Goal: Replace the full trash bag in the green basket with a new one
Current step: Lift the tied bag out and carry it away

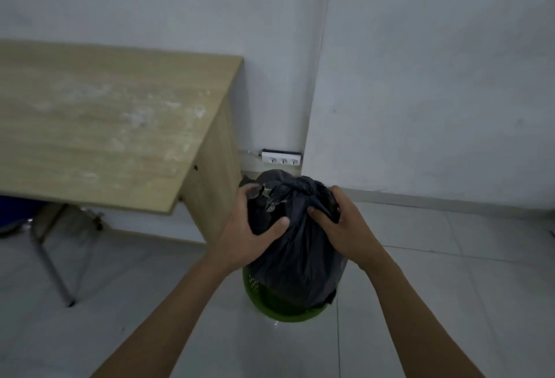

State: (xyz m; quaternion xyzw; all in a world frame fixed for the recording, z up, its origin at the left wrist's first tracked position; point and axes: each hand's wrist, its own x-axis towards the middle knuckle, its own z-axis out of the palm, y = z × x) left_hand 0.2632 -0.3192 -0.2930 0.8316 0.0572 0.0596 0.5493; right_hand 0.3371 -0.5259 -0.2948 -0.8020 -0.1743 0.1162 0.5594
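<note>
A full black trash bag [295,254] bulges up out of the green basket [279,308], which stands on the tiled floor beside the desk. The bag's top is gathered into a twisted bunch. My left hand [246,227] grips the bag's upper left side, thumb across the front and fingers curled over the top. My right hand [339,224] grips the upper right side, with its thumb pressed into the gathered plastic. Only the basket's lower rim and part of its perforated wall show below the bag.
A wooden desk [105,125] with a side panel stands close on the left of the basket. A white power strip [281,157] sits against the wall behind it. A metal chair leg [51,263] shows under the desk. Tiled floor lies to the right and front.
</note>
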